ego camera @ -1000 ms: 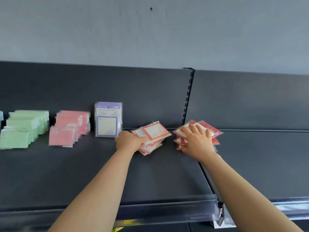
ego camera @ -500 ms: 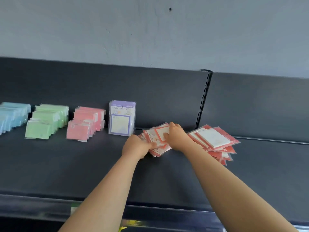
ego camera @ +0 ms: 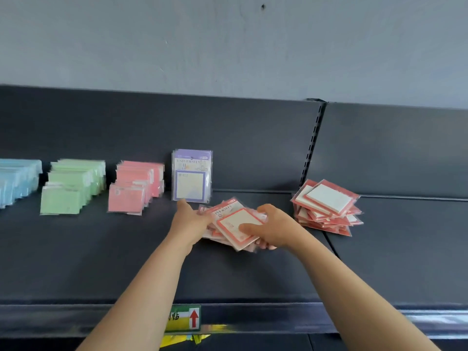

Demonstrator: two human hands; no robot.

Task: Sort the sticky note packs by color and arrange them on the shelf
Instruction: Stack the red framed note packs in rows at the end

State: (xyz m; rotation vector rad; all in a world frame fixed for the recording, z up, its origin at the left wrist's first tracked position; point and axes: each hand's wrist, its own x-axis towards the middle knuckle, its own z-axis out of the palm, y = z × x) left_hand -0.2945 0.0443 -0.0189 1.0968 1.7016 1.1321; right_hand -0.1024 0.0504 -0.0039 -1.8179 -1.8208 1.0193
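gripping glossy square red-bordered packs (ego camera: 234, 224): left hand (ego camera: 188, 219), right hand (ego camera: 272, 228).

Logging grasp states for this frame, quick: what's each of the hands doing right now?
Left hand: grips the left side of the bunch of red-bordered packs.
Right hand: pinches the same bunch, thumb on top, fingers underneath.

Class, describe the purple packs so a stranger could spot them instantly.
Look along the dark shelf to its left bay. Right of the pink row, the purple packs stand upright at the back. They alone are purple, with a pale square on the front.
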